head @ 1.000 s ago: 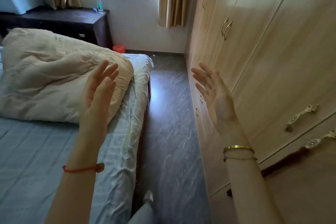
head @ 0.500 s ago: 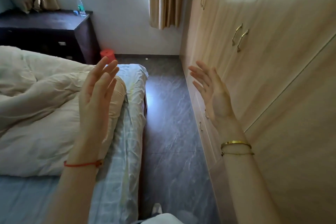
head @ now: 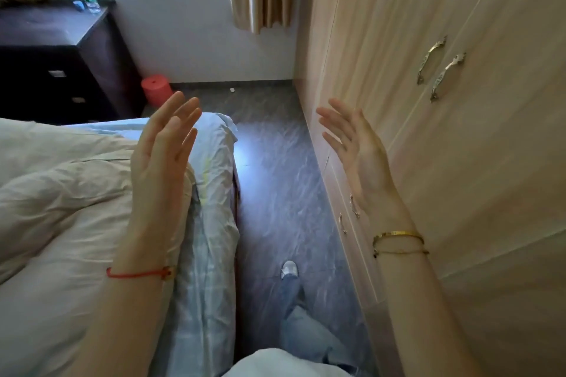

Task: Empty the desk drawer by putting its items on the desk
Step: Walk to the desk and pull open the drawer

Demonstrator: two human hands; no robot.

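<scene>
Hidden: I see only two dark drawer fronts [head: 58,73]; the contents are out of sight.
Hands: left hand [head: 160,150] and right hand [head: 361,153] raised, fingers spread, holding nothing.
Room: dark worktop [head: 46,24] far left, bed [head: 208,193], wardrobe [head: 459,131].

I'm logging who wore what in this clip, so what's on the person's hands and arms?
Both arms are bare, no sleeves or gloves. The left hand has a thin red string bracelet with a small bead at the wrist. The right hand has a flat gold bangle and a thinner gold chain just below it.
</scene>
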